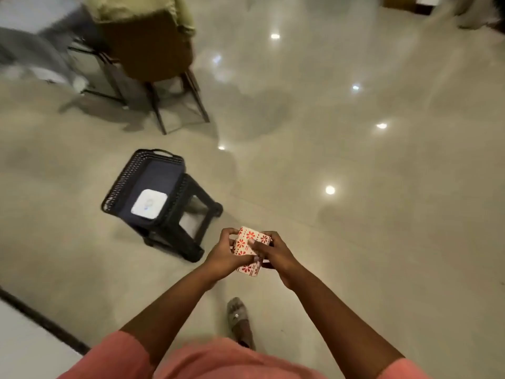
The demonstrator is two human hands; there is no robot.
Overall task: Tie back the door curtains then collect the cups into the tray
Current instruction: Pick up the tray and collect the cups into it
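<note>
Red-flowered cups [250, 243] — two of them, it seems, one above the other — sit clasped between both hands, the left hand [222, 253] curled round one side and the right hand [274, 251] round the other, carried above the floor [355, 228]. No curtains are in sight, so I cannot tell whether that part is done. The black tray [142, 184] rests on a dark stool [188, 222] nearby; a white cup [149, 205] already stands by its near edge — these two, I judge, go in next.
</note>
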